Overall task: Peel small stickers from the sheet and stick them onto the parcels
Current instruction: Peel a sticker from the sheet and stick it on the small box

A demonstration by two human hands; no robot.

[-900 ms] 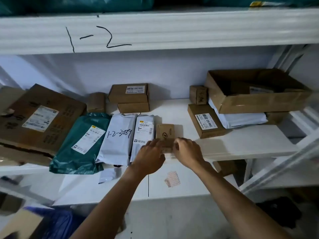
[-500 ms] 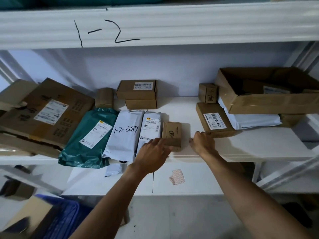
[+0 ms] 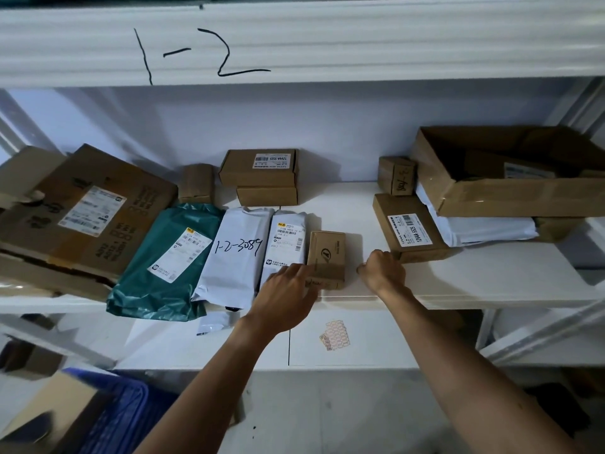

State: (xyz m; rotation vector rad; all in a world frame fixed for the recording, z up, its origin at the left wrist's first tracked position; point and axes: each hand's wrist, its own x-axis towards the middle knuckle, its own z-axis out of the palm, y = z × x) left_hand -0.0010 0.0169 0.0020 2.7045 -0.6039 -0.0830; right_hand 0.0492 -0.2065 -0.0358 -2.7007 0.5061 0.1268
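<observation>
Two hands: both are up on the middle shelf (image 3: 458, 283); I read this as the end of one sticking step.
Left hand (image 3: 288, 296): fingers spread and laid flat, fingertips touching the front left corner of the small brown box (image 3: 327, 260). My guess is that it is steadying the box or pressing a sticker down on its front face; any sticker there is too small for me to confirm.
Right hand (image 3: 383, 273): loosely curled, knuckles up, resting on the shelf between the small brown box and the labelled flat box (image 3: 409, 227). Whether it pinches anything I cannot tell; the fingertips are tucked under.
Sticker sheet (image 3: 335, 334): lying loose on the lower shelf (image 3: 376, 352), below and between my wrists, touching neither hand. I judge it is parked there to free both hands.
Parcels: green mailer (image 3: 170, 260), white mailer marked 1-2-3089 (image 3: 235, 253) and narrow white mailer (image 3: 288, 240) lie side by side, labels up, just left of the small brown box, which makes them easy to reach in turn.
Arms: both extended forward and upward, forearms converging toward the box.
Next, as I see it: reach down for the sheet.
</observation>
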